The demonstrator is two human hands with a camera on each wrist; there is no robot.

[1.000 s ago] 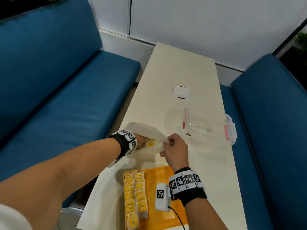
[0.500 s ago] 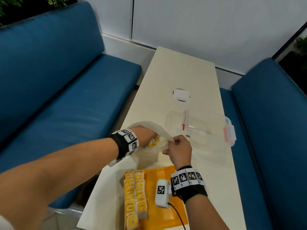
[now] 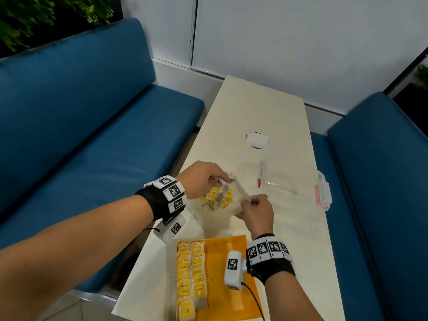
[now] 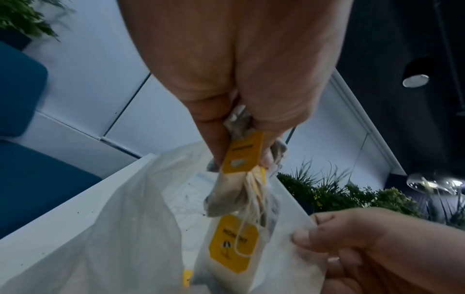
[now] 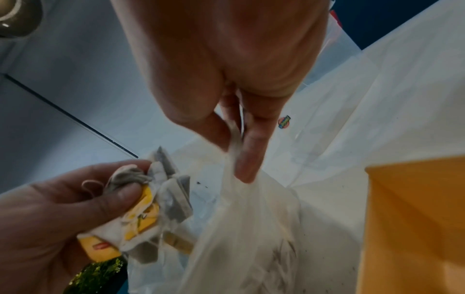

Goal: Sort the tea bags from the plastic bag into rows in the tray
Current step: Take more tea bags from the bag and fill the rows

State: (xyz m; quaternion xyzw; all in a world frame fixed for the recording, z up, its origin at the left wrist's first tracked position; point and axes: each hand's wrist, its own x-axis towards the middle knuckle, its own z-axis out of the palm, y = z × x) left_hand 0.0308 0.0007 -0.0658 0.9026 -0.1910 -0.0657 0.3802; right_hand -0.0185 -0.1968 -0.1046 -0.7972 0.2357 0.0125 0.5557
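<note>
Yellow-tagged tea bags (image 3: 217,197) hang bunched in the left hand (image 3: 201,179); the right hand (image 3: 256,213) pinches the plastic bag (image 3: 231,208). Next they likely need separating over the orange tray (image 3: 222,245).

A long, pale worktop (image 3: 266,107) runs away between two blue seats. At its near end lies an orange tray (image 3: 222,269), with two rows of tea bags (image 3: 191,272) along its left side. Farther off on the right sits a clear plastic box (image 3: 294,181) with a pink clip. Beyond it lies a small white pad (image 3: 257,140) with a dark ring round it.
</note>
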